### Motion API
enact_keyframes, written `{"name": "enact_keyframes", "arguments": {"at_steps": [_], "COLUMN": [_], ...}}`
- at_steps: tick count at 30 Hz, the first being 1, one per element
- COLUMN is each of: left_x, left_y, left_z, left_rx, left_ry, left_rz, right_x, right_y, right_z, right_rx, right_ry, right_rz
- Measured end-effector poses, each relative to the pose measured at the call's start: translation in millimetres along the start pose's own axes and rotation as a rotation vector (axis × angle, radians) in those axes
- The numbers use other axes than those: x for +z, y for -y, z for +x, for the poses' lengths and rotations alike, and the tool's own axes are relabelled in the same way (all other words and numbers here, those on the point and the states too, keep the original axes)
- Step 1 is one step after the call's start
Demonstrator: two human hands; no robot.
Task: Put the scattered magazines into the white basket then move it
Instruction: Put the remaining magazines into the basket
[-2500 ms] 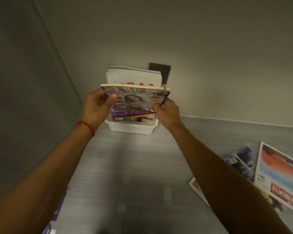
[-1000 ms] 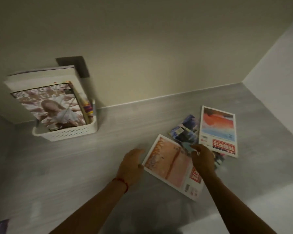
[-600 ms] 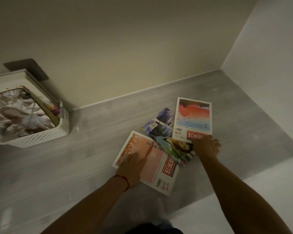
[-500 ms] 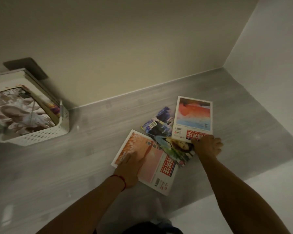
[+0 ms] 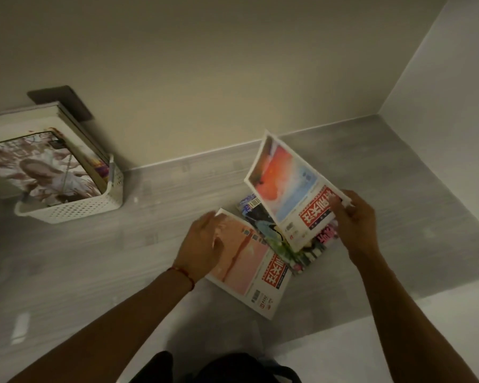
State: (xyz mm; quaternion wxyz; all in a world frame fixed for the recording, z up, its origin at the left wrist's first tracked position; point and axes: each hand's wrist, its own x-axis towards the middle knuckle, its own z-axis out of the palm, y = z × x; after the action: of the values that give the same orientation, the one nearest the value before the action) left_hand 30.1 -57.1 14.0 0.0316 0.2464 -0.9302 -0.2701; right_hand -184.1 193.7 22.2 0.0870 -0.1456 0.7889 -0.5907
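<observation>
Your left hand lies flat and open on the pink-covered magazine nearest you on the grey floor. Just beyond it, your right hand pinches the red-and-blue magazine by its corner, tilted up over a dark magazine. Well left of that pile, against the wall, the white basket holds upright magazines.
</observation>
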Motion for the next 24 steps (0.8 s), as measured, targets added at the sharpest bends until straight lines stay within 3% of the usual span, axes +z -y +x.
{"name": "enact_keyframes", "arguments": {"at_steps": [2, 4, 7, 10, 11, 13, 15, 17, 20, 21, 24], "left_x": [-23, -46, -75, -93, -98, -110, -126, -145, -174, -185, -217], "left_y": [-16, -31, -32, -9, 3, 30, 57, 87, 123, 138, 181], "left_z": [5, 8, 5, -12, -19, -35, -50, -62, -76, -80, -87], "left_rx": [0.055, 0.149, 0.214, 0.059, 0.017, -0.061, -0.123, -0.179, -0.214, -0.221, -0.239], "left_ry": [-0.231, -0.363, -0.26, 0.057, 0.072, -0.035, -0.156, -0.257, -0.314, -0.317, -0.312], "left_rz": [-0.029, 0.024, 0.11, -0.36, -0.527, -0.684, -0.789, -0.836, -0.877, -0.887, -0.89], "right_x": [10, 31, 75, 124, 139, 165, 186, 208, 253, 274, 330], "right_y": [36, 70, 116, 150, 158, 167, 159, 141, 120, 121, 140], "right_z": [0, -1, -7, -18, -20, -21, -20, -27, -56, -67, -95], "right_rx": [-0.059, -0.139, -0.208, -0.277, -0.304, -0.37, -0.418, -0.198, 0.37, 0.401, 0.207], "right_ry": [0.081, 0.199, 0.406, 0.62, 0.648, 0.602, 0.436, 0.332, 0.617, 0.736, 0.914], "right_rz": [0.003, -0.016, -0.038, -0.116, -0.122, -0.143, -0.188, -0.075, 0.201, 0.243, 0.261]}}
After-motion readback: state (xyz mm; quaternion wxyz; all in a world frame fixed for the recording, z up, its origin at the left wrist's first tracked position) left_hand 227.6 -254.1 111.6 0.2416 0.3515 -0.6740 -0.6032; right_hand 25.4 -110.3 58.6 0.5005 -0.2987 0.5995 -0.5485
